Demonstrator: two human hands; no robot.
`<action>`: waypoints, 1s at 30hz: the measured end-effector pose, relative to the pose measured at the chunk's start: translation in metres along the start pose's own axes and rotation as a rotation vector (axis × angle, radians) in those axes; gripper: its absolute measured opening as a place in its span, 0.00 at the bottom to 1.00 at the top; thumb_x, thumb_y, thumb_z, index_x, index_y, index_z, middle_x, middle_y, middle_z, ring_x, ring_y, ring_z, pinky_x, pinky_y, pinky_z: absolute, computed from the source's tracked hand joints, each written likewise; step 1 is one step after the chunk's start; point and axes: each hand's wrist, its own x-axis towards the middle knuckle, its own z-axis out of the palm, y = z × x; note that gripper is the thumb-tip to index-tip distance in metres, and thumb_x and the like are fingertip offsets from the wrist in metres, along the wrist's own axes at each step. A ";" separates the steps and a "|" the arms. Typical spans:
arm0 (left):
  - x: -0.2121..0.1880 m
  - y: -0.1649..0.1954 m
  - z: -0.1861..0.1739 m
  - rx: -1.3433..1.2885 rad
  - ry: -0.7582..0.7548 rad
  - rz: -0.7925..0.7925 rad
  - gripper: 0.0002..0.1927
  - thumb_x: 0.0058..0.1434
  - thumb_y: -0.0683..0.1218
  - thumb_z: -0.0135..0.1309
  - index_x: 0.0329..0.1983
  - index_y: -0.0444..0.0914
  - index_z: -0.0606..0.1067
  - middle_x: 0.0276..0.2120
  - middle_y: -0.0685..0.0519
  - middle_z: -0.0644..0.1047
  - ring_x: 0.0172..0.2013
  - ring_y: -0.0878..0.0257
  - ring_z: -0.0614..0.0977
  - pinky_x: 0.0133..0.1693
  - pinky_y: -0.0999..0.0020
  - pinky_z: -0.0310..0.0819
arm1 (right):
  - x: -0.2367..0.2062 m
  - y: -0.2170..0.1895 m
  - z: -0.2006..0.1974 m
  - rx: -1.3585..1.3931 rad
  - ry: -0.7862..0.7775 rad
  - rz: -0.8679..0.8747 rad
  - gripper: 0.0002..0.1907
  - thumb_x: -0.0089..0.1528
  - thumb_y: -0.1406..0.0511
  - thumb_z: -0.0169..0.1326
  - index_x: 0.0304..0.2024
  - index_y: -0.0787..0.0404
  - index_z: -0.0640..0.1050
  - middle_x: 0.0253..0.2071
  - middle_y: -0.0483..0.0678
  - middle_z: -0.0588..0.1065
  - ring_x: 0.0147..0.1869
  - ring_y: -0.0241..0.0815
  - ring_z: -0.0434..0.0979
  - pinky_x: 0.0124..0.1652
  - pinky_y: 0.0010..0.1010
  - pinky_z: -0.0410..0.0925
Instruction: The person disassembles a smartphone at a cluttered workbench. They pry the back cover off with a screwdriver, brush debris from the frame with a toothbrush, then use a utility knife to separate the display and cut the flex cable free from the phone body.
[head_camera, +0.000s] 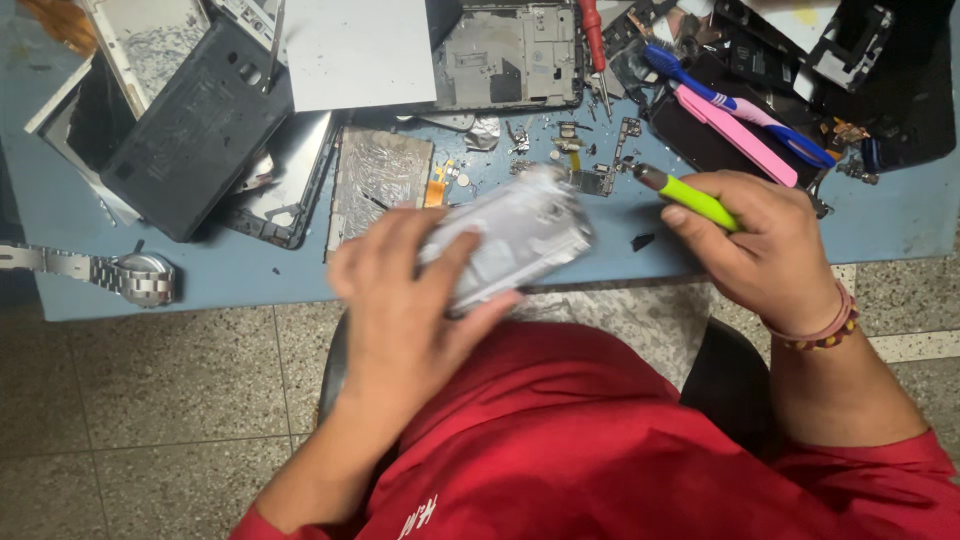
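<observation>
The left hand (400, 300) was held palm-down in front of the body, its fingers (455, 255) spread and curled — thumb pressed in from below — so that a firm grasp was kept. The right hand (765, 250) was closed in a loose fist, knuckles turned upward, wrist bent inward. Both forearms were extended forward from red sleeves — the right wrist was ringed by beaded bands.

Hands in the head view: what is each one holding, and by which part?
Left hand grips a blurred silver phone frame by its near end. Right hand holds a green-handled screwdriver by the handle.
</observation>
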 end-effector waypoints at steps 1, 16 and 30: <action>-0.003 -0.004 -0.002 0.030 0.033 -0.032 0.34 0.57 0.63 0.69 0.57 0.38 0.76 0.58 0.43 0.71 0.62 0.48 0.69 0.61 0.50 0.51 | -0.001 0.002 0.000 -0.004 0.008 0.012 0.11 0.69 0.66 0.61 0.51 0.66 0.80 0.37 0.47 0.78 0.34 0.33 0.75 0.36 0.25 0.67; -0.019 -0.025 -0.014 0.239 0.136 -0.399 0.36 0.56 0.61 0.73 0.60 0.36 0.76 0.60 0.44 0.70 0.65 0.47 0.65 0.63 0.47 0.48 | -0.008 0.015 0.001 0.414 0.062 0.042 0.13 0.75 0.71 0.47 0.61 0.66 0.75 0.46 0.48 0.78 0.44 0.33 0.80 0.43 0.20 0.74; -0.018 -0.023 -0.009 0.261 0.101 -0.418 0.37 0.58 0.62 0.71 0.61 0.35 0.76 0.62 0.39 0.67 0.66 0.44 0.63 0.62 0.46 0.47 | 0.024 -0.010 0.035 -0.283 -0.030 -0.464 0.12 0.59 0.71 0.60 0.45 0.60 0.83 0.43 0.49 0.76 0.49 0.48 0.74 0.52 0.42 0.66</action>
